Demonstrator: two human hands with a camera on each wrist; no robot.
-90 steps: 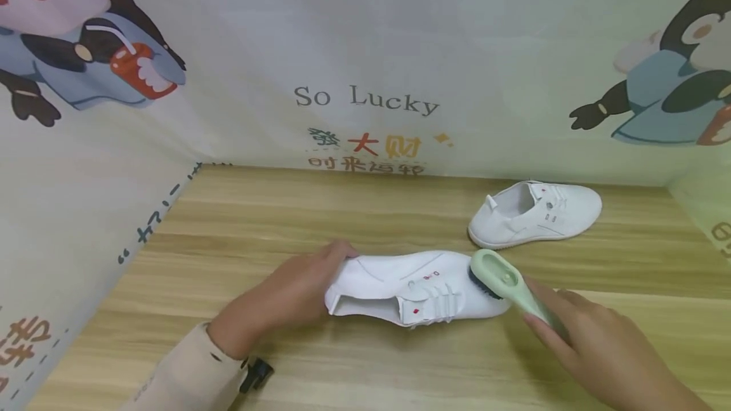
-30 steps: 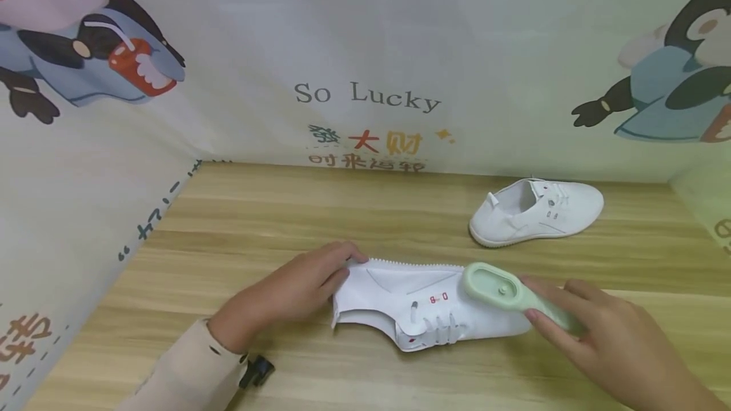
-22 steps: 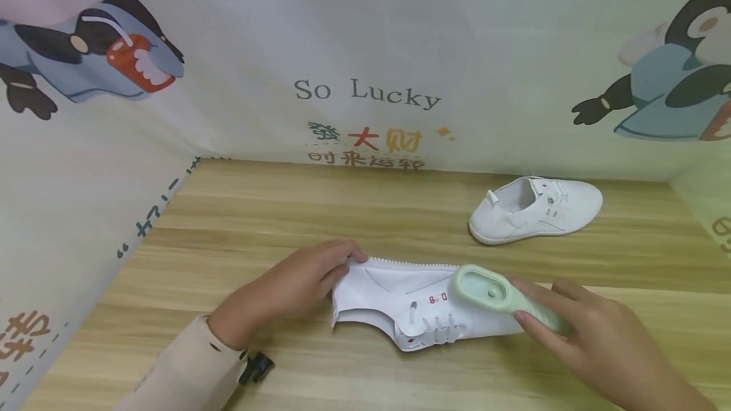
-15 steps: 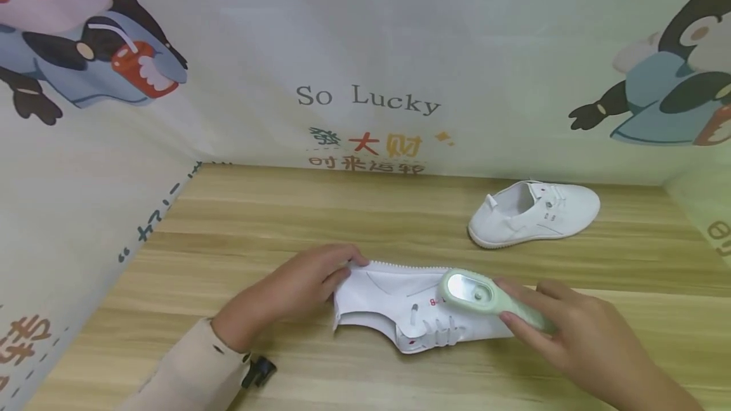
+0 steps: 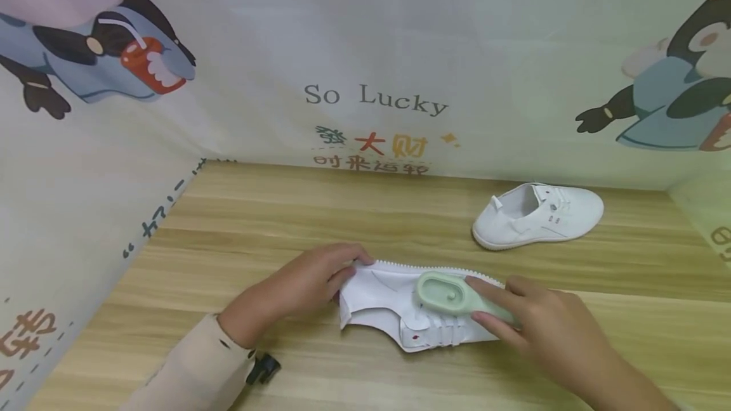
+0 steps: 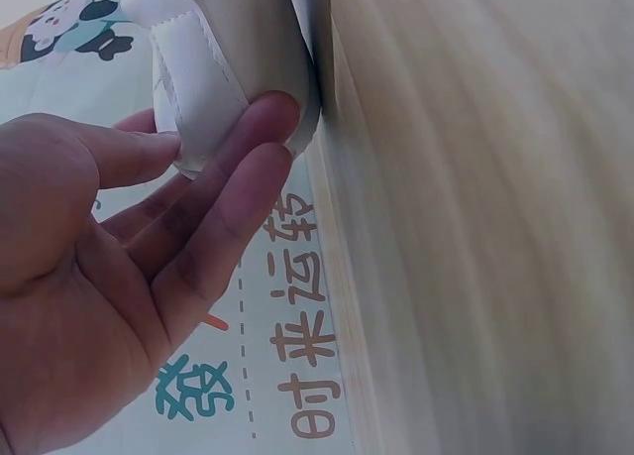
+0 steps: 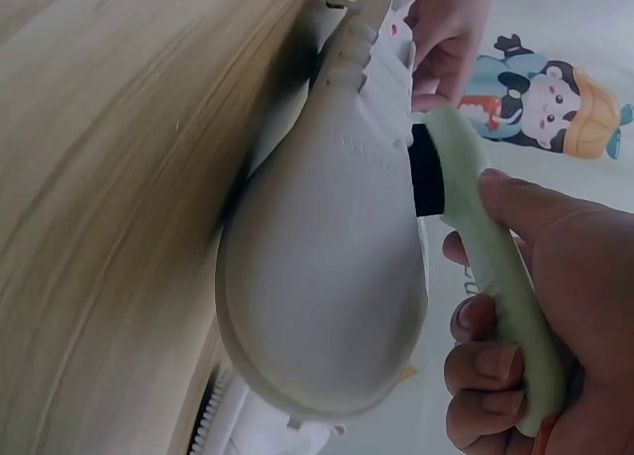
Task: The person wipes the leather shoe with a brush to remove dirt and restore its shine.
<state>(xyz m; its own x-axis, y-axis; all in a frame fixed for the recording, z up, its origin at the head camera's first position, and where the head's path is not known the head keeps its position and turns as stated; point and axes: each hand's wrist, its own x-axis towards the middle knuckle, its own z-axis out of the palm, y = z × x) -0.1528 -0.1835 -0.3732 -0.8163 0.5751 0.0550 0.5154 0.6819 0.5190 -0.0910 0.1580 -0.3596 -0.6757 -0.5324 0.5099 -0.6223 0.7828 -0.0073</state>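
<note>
A white lace-up shoe (image 5: 368, 290) lies tipped on its side in the middle of the head view, sole edge facing away and toe to the right. My left hand (image 5: 302, 284) grips its heel, thumb and fingers on either side of the heel (image 6: 203, 83) in the left wrist view. My right hand (image 5: 554, 328) holds a pale green brush (image 5: 442, 293) by its handle. The dark bristles (image 7: 426, 172) touch the side of the shoe near the laces in the right wrist view. The brush head hides part of the upper in the head view.
A second white shoe (image 5: 548, 217) stands upright at the back right of the wooden table (image 5: 274, 208). Printed cloth (image 5: 377, 30) with cartoon figures and lettering encloses the back and sides. A small black clip-like object (image 5: 264, 370) shows by the left sleeve (image 5: 191, 366).
Over three seconds my left hand has tipped the shoe further onto its side, exposing the sole edge. My right hand has moved the brush left from the toe to beside the laces.
</note>
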